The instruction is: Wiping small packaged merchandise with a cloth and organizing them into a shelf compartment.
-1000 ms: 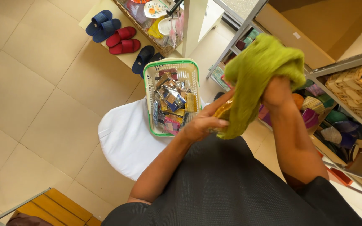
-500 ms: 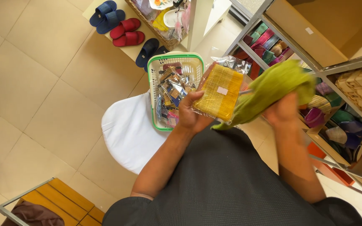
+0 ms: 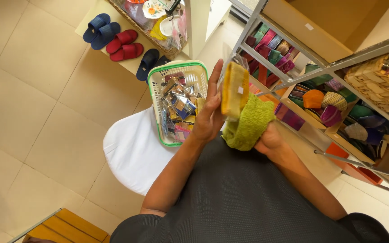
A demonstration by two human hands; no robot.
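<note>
While my left hand (image 3: pixel 210 119) holds the flat yellow woven pouch in clear wrap (image 3: pixel 234 90) edge-on, fingers straight along its face, its far side stays hidden; my right hand (image 3: pixel 270 140) grips the bunched green terry cloth (image 3: pixel 250 125) against it, fingers buried, can't see them; white-and-green plastic basket (image 3: pixel 176 72) of packets just left

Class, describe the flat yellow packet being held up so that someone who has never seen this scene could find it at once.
Start at the white and green basket on the white seat. Just right of it, the left hand holds the yellow packet upright, edge-on, against a green cloth. Unlike the basket's mixed packets, it is plain mustard yellow in clear wrap.
</note>
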